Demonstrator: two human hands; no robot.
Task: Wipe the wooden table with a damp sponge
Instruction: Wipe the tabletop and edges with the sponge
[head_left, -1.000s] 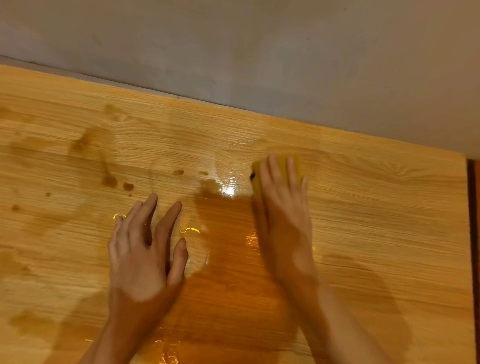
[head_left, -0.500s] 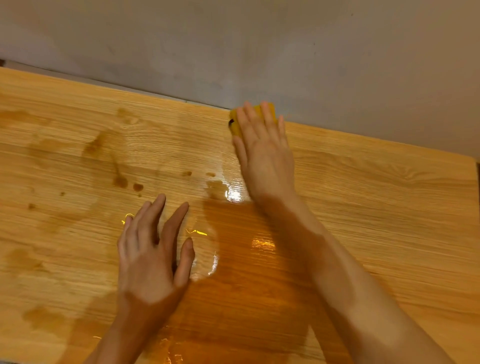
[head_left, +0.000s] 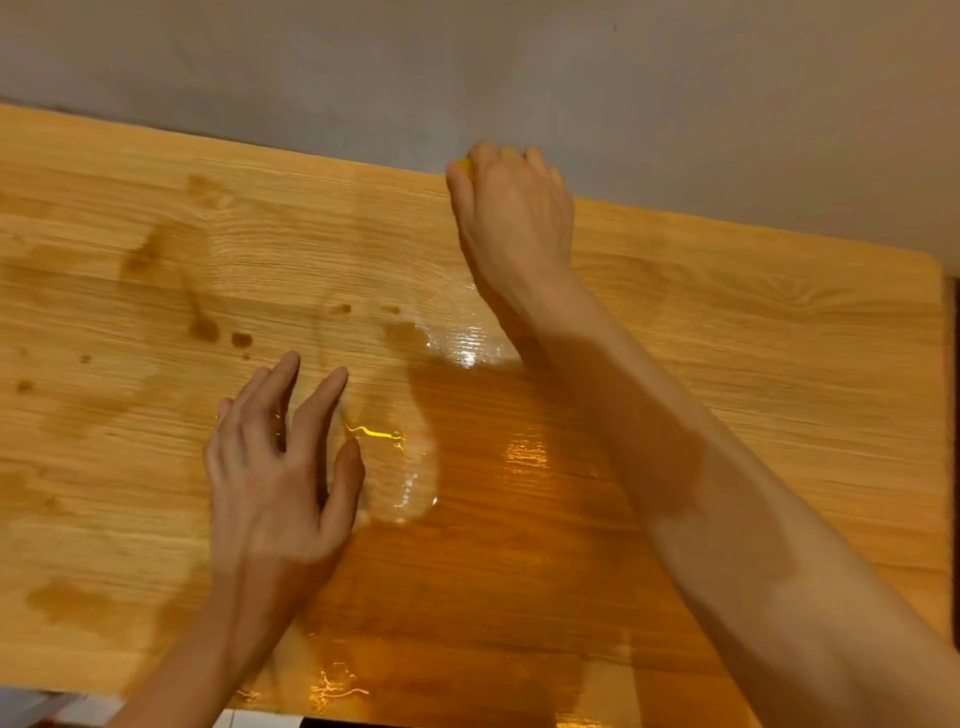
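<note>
Wiping at the far edge of the glossy light-brown wooden table (head_left: 753, 322), right hand (head_left: 511, 218) curled over the almost hidden yellow sponge (head_left: 462, 164), left hand (head_left: 275, 467) flat with fingers spread; next, probably pulling back across the brown stains (head_left: 205, 330).

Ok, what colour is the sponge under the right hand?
Yellow; only a sliver of the sponge shows beside the right hand, head view.

Indoor room, probably a home. Wood-grain laminate surface (head_left: 727, 322) pushed against a plain grey painted wall (head_left: 467, 62); warm lamp glare on wet patches (head_left: 467, 353). Nothing more specific shows.
</note>
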